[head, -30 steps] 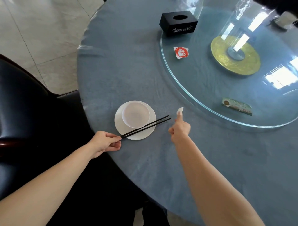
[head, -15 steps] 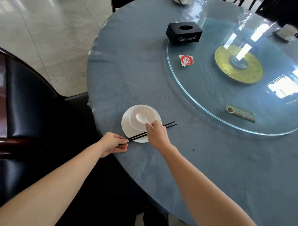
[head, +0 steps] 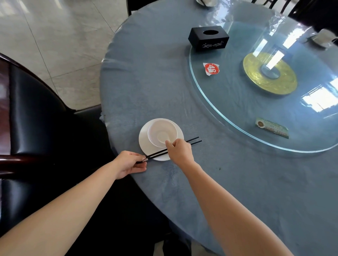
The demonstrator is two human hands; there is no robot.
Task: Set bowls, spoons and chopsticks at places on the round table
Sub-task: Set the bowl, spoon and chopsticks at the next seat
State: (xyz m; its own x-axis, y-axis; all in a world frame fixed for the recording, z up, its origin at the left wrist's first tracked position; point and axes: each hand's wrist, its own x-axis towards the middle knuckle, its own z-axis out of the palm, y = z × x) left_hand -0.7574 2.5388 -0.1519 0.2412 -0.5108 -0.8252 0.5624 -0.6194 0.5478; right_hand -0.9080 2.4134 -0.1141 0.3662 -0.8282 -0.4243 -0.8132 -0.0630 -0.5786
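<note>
Nearest, at the worktop's [head: 237,182] 7 o'clock edge, the left hand [head: 131,163] has its grip closed in a pinch on the near ends of the black chopsticks [head: 157,154]. They lie across the 5 o'clock rim of a white plate [head: 146,146], tips pointing toward 2 o'clock and resting on the blue cloth. Just beyond, the right hand [head: 180,150] reaches over them. Its thumb and forefinger are drawn together at the 5 o'clock rim of the bowl [head: 155,128], apparently on the handle of the white spoon [head: 162,136], whose scoop lies in the bowl's bottom. The handle itself is hidden by the fingertips.

This place looks almost finished. The bowl sits on the plate, the spoon is inside and the chopsticks are down. What remains is letting go and perhaps squaring the sticks.

Farther off, a glass turntable [head: 201,95] carries a black tissue box [head: 208,39]. White ware at the worktop's 12 o'clock [head: 204,1] and 2 o'clock [head: 323,37] edges suggests other places set, though both are too blurred to judge. The stretch from 8 to 11 o'clock shows no setting.
</note>
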